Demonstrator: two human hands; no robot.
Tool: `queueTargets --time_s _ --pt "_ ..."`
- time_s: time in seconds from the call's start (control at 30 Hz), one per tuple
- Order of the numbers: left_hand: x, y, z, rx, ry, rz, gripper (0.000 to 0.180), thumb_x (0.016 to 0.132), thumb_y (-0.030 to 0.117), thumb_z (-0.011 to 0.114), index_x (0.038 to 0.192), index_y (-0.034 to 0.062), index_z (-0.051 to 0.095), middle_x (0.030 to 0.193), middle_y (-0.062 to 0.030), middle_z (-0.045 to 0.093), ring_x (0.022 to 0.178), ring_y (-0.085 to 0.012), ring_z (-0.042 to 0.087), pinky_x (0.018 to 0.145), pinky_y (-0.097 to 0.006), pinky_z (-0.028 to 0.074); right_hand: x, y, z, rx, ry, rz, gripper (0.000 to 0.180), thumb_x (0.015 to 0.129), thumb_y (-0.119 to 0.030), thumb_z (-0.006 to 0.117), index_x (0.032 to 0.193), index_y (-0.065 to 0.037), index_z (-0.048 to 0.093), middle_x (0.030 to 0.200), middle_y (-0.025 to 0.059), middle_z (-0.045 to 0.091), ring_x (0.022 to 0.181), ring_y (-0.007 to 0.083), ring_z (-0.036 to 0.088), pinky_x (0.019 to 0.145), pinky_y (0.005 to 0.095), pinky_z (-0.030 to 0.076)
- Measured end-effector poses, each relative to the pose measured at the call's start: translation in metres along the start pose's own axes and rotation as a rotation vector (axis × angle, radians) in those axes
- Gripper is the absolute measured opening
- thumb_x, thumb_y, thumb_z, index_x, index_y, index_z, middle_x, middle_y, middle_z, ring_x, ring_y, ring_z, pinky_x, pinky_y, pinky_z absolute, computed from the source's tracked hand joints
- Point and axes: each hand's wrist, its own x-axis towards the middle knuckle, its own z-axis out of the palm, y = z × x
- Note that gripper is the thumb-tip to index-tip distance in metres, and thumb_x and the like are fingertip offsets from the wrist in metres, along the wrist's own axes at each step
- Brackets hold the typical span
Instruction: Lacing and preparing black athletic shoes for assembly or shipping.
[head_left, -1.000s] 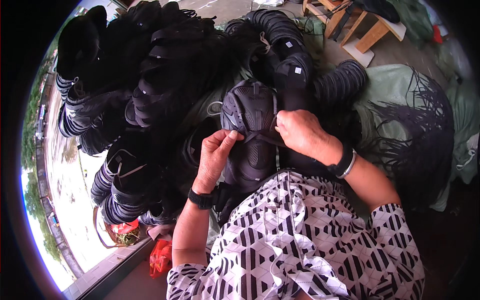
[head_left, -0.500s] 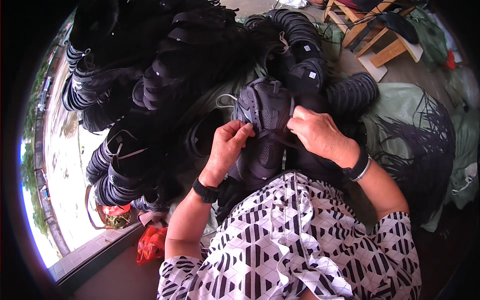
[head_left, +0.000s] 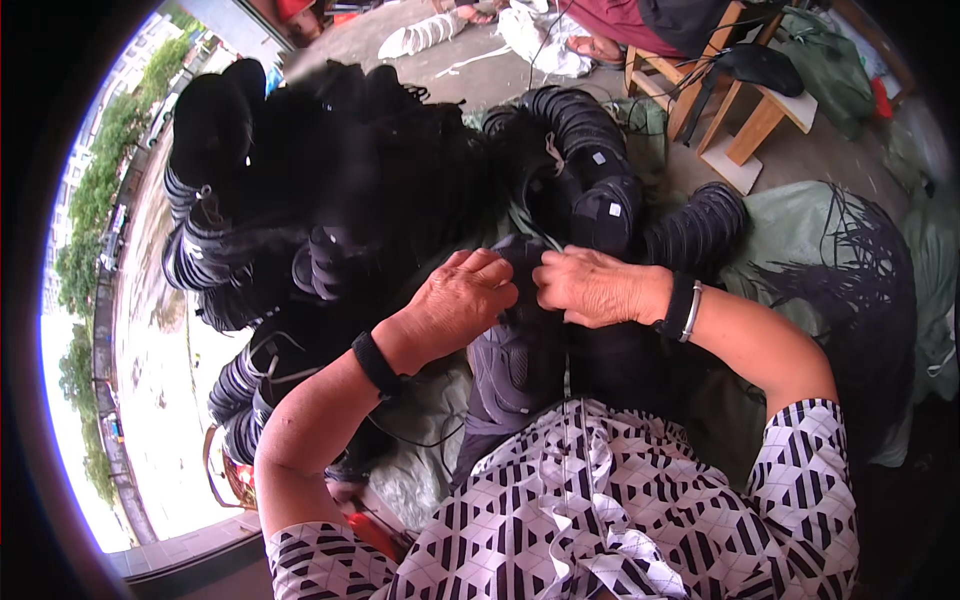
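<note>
A dark grey shoe upper (head_left: 515,365) lies on my lap in front of me. My left hand (head_left: 455,305) grips its top edge from the left, fingers curled over it. My right hand (head_left: 590,285) pinches the same top edge from the right, so that both hands meet at the middle. A thin black lace (head_left: 420,440) trails down from the upper across my lap. Each wrist carries a black band, and the right one also has a silver bangle.
Stacked rows of black shoe uppers (head_left: 330,200) pile up ahead and to the left. A curved stack (head_left: 600,170) stands just beyond my hands. A bundle of black laces (head_left: 850,270) lies on green cloth at the right. A wooden stool (head_left: 750,90) stands behind.
My hands have moved closer together at the top of the upper, now covering most of it. The view has shifted, so the piles sit higher in the picture.
</note>
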Motion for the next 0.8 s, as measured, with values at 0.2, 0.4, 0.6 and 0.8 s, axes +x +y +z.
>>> queueTargets --time_s 0.2,0.4,0.6,0.8 --pt "0.015 -0.023 0.001 0.024 -0.303 0.337 0.024 0.068 0.029 0.071 0.073 0.0134 0.054 0.083 -0.0009 0.048 0.087 -0.0183 0.053 0.064 -0.031 0.050 -0.004 -0.006 0.015 0.001 0.041 -0.008 0.006 0.068 -0.012 0.064 0.070 -0.006 0.066 0.083 0.0079 0.058 0.089 0.0259 0.054 0.071 0.0351 0.052" --pt "0.024 -0.008 0.006 -0.115 -0.503 -0.058 0.023 0.079 0.031 0.063 0.073 0.0099 0.061 0.087 -0.0034 0.051 0.093 -0.0250 0.053 0.067 -0.037 0.051 0.011 -0.011 0.000 0.221 -0.149 0.238 0.014 0.073 -0.012 0.064 0.079 -0.001 0.068 0.086 0.0152 0.062 0.092 0.0326 0.057 0.076 0.0399 0.050" --pt "0.016 -0.004 0.025 -0.367 -0.293 -0.226 0.021 0.081 0.029 0.064 0.076 0.0084 0.063 0.080 -0.0044 0.057 0.083 -0.0227 0.058 0.072 -0.036 0.047 0.012 -0.026 0.010 0.130 -0.129 0.287 0.016 0.067 -0.002 0.058 0.078 0.007 0.065 0.081 0.0248 0.064 0.084 0.0389 0.064 0.085 0.0418 0.049" --pt "0.013 0.004 0.065 -1.217 0.339 -0.666 0.024 0.089 0.024 0.062 0.081 0.0014 0.064 0.077 -0.0040 0.060 0.076 -0.0096 0.055 0.071 -0.026 0.044 0.007 -0.006 0.021 0.317 -0.123 0.246 0.010 0.061 -0.002 0.057 0.066 0.002 0.064 0.067 0.0197 0.061 0.069 0.0339 0.062 0.067 0.0397 0.050"
